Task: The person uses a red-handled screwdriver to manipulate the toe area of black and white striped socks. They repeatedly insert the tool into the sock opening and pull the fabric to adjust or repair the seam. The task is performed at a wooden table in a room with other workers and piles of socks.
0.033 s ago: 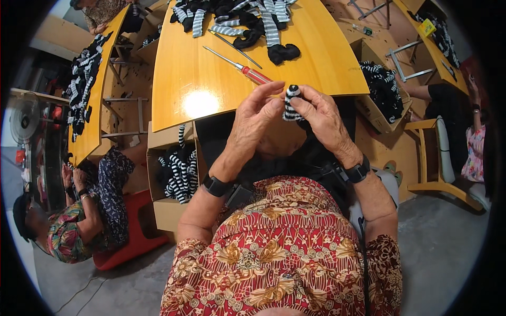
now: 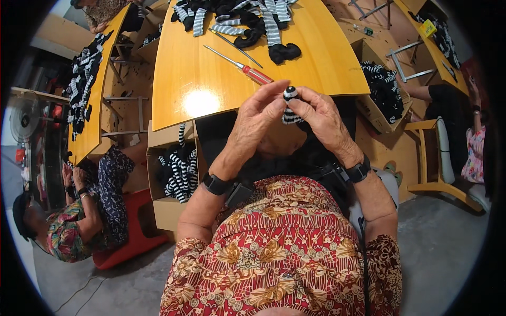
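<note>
In front of my body, just off the near table edge, a small black-and-white striped knitted sock (image 2: 290, 117) stands upright between my hands. Its rounded, black-tipped end points up. My right hand (image 2: 326, 120) pinches it with the thumb across its front; the fingers behind are partly hidden. My left hand (image 2: 253, 121) is closed in at the sock's left side, thumb against its edge and fingers reaching behind the tip. On the table beyond my left fingers lies a screwdriver (image 2: 247, 71) with a red handle, next to a thin dark rod (image 2: 237, 48).
Striped and black socks (image 2: 271, 31) lie heaped on the far part of the yellow table (image 2: 179, 79). Cardboard boxes of socks stand at left (image 2: 166, 216) and right (image 2: 387, 124). A co-worker (image 2: 79, 221) sits on a red chair (image 2: 134, 231) at left; other people are at the side tables.
The sock's tip has shifted slightly left and down between my fingers. Both hands stay almost in place.
</note>
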`<move>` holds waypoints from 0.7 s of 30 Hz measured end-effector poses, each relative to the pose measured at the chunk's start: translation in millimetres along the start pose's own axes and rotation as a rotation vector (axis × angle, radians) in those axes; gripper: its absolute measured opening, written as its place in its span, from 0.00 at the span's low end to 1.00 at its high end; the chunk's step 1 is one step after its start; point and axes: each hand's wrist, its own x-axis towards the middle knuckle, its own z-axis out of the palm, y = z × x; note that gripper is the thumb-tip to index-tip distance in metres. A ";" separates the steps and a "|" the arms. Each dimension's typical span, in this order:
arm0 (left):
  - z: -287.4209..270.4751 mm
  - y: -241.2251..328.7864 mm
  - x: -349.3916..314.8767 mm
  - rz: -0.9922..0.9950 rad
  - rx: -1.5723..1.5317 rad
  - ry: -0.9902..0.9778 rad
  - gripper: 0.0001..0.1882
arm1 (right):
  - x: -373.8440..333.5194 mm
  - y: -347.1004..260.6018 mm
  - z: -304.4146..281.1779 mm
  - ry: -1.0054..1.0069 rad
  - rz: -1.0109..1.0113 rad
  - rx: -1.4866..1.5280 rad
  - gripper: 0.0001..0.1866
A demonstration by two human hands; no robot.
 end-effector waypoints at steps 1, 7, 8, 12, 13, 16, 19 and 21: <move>0.0 0.6 1.1 -0.009 -0.031 -0.050 0.20 | 0.1 -3.6 2.4 -0.027 0.020 0.041 0.16; -5.0 -11.8 3.2 -0.080 -0.317 -0.034 0.19 | 1.1 10.7 4.4 -0.046 0.158 0.401 0.18; -5.3 -11.8 3.7 -0.098 -0.391 -0.016 0.18 | -1.4 15.3 2.6 -0.039 0.170 0.413 0.18; -22.1 -16.3 8.3 -0.026 -0.537 -0.009 0.16 | -9.2 9.0 -4.4 -0.038 0.238 0.362 0.18; -21.4 -15.2 7.4 -0.015 -0.501 0.036 0.14 | -9.5 8.4 -7.7 -0.052 0.219 0.326 0.15; -19.7 -13.0 7.6 -0.048 -0.428 0.053 0.12 | -9.7 1.5 -2.6 0.060 0.029 -0.014 0.14; -15.4 -10.8 7.1 -0.122 -0.399 0.105 0.13 | -10.8 -14.3 4.0 0.082 -0.229 -0.327 0.15; -12.8 -18.8 10.7 -0.114 -0.331 0.163 0.14 | -8.5 -10.4 6.9 0.076 -0.300 -0.399 0.16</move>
